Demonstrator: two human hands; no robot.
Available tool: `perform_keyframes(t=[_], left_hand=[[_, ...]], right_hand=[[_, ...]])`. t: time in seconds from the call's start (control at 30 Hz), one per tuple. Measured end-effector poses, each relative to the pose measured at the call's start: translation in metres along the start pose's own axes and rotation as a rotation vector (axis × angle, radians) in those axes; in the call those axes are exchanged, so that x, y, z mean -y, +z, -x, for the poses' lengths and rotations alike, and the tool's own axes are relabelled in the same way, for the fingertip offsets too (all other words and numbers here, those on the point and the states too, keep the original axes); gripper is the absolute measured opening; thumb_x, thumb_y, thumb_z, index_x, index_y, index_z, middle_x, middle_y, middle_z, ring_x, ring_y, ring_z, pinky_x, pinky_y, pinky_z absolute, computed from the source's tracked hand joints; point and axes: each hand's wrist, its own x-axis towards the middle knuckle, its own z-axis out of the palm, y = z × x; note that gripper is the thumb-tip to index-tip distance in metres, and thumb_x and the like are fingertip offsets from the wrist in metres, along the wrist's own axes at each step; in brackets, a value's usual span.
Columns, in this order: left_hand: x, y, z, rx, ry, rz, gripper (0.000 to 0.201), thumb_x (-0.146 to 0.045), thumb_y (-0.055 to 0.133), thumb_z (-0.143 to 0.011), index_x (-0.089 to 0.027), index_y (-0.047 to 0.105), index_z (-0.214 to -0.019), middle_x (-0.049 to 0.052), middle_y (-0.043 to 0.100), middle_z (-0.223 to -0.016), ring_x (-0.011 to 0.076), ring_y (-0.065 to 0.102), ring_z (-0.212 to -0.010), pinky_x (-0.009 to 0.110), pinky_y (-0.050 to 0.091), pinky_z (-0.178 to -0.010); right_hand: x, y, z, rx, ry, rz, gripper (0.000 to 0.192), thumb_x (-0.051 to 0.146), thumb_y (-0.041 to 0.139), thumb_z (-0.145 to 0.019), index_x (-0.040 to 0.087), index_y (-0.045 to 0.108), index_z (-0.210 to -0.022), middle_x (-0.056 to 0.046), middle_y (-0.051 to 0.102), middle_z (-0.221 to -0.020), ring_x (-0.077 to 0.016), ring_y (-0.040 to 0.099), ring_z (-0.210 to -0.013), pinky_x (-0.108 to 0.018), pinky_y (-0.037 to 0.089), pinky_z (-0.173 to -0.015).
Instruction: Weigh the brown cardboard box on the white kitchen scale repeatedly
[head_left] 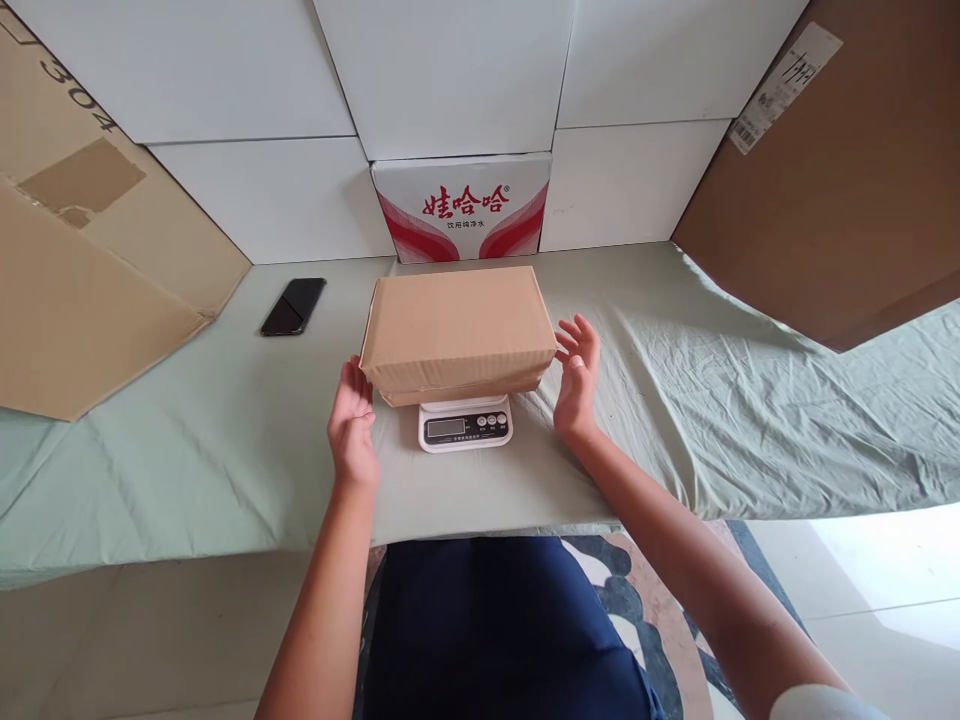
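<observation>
Both open: left hand (pixel 352 425), right hand (pixel 576 375), flanking box (pixel 457 330).

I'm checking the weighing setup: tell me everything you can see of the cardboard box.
The cardboard box is plain brown corrugated card, closed, flat and rectangular, with no visible label. It lies level on the small white scale, overhanging it on both sides. The left hand is at its left corner; the right hand is open just off its right end.

Matt cardboard box (pixel 457 325) on glossy plastic scale (pixel 465 423), wrinkled cloth (pixel 712 400).
</observation>
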Motion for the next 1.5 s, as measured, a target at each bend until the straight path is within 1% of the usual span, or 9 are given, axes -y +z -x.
perform_keyframes(t=[0.27,0.47,0.67,0.9,1.1,1.2,1.27,1.37,1.5], left_hand=[[-0.006,0.006,0.003,0.054,-0.029,0.004,0.080,-0.021,0.056,-0.073,-0.020,0.057,-0.153,0.008,0.056,-0.162,0.0332,0.043,-0.157,0.046,0.036,-0.131],[-0.007,0.007,0.006,0.070,-0.040,0.017,0.079,-0.023,0.058,-0.073,-0.021,0.059,-0.152,0.009,0.059,-0.159,0.0342,0.046,-0.155,0.048,0.037,-0.130],[-0.007,0.008,0.009,0.060,-0.077,0.021,0.074,-0.026,0.059,-0.074,-0.020,0.064,-0.147,0.011,0.062,-0.156,0.0369,0.048,-0.153,0.051,0.039,-0.128],[-0.007,0.009,0.009,0.106,-0.074,0.004,0.067,-0.028,0.061,-0.076,-0.017,0.068,-0.141,0.012,0.072,-0.142,0.0377,0.055,-0.147,0.053,0.040,-0.127],[-0.002,0.007,0.013,0.128,-0.083,-0.010,0.063,-0.030,0.063,-0.078,-0.019,0.069,-0.140,0.012,0.070,-0.145,0.0379,0.055,-0.147,0.052,0.041,-0.126],[-0.005,0.009,0.011,0.145,-0.071,0.019,0.060,-0.043,0.065,-0.083,-0.021,0.070,-0.138,0.013,0.067,-0.149,0.0374,0.053,-0.149,0.051,0.040,-0.126],[-0.010,0.013,0.000,0.163,-0.052,0.044,0.064,-0.058,0.063,-0.086,-0.022,0.069,-0.139,0.013,0.065,-0.151,0.0365,0.050,-0.151,0.051,0.039,-0.127],[-0.011,0.023,-0.035,0.220,-0.047,0.057,0.076,-0.079,0.056,-0.085,-0.026,0.067,-0.140,0.013,0.060,-0.157,0.0341,0.045,-0.156,0.049,0.033,-0.130],[0.013,0.044,-0.094,0.183,-0.145,0.052,0.094,-0.094,0.047,-0.079,-0.025,0.064,-0.141,0.015,0.053,-0.163,0.0315,0.038,-0.160,0.047,0.027,-0.132]], right_hand=[[-0.007,0.000,0.000,0.093,-0.080,0.020,0.058,0.066,0.039,-0.096,0.038,0.042,-0.146,-0.009,0.055,-0.147,-0.0336,0.057,-0.135,-0.058,0.050,-0.108],[-0.006,0.001,0.003,0.142,-0.089,-0.004,0.063,0.071,0.041,-0.095,0.037,0.043,-0.148,-0.009,0.054,-0.151,-0.0358,0.056,-0.139,-0.062,0.049,-0.112],[0.006,0.003,0.007,0.240,-0.086,0.015,0.070,0.070,0.046,-0.096,0.036,0.036,-0.157,-0.008,0.044,-0.165,-0.0361,0.045,-0.150,-0.064,0.045,-0.119],[0.009,0.004,0.011,0.274,-0.078,0.010,0.078,0.075,0.044,-0.095,0.037,0.031,-0.161,-0.007,0.038,-0.170,-0.0374,0.039,-0.157,-0.065,0.043,-0.122],[0.015,0.003,0.011,0.286,-0.117,-0.008,0.075,0.071,0.045,-0.098,0.042,0.027,-0.164,-0.002,0.032,-0.174,-0.0344,0.033,-0.161,-0.064,0.035,-0.130],[0.020,0.002,0.004,0.276,-0.161,0.026,0.071,0.072,0.043,-0.098,0.044,0.028,-0.162,-0.001,0.034,-0.172,-0.0344,0.037,-0.159,-0.064,0.039,-0.128],[0.021,0.005,-0.009,0.278,-0.194,0.064,0.073,0.074,0.043,-0.097,0.043,0.030,-0.161,-0.003,0.037,-0.170,-0.0350,0.039,-0.157,-0.063,0.041,-0.126],[0.015,0.018,-0.044,0.251,-0.260,0.091,0.080,0.079,0.045,-0.093,0.038,0.032,-0.160,-0.005,0.037,-0.170,-0.0360,0.037,-0.158,-0.062,0.040,-0.127],[-0.012,0.046,-0.087,0.269,-0.266,0.032,0.087,0.084,0.051,-0.085,0.035,0.035,-0.156,-0.008,0.041,-0.167,-0.0355,0.046,-0.151,-0.060,0.044,-0.123]])
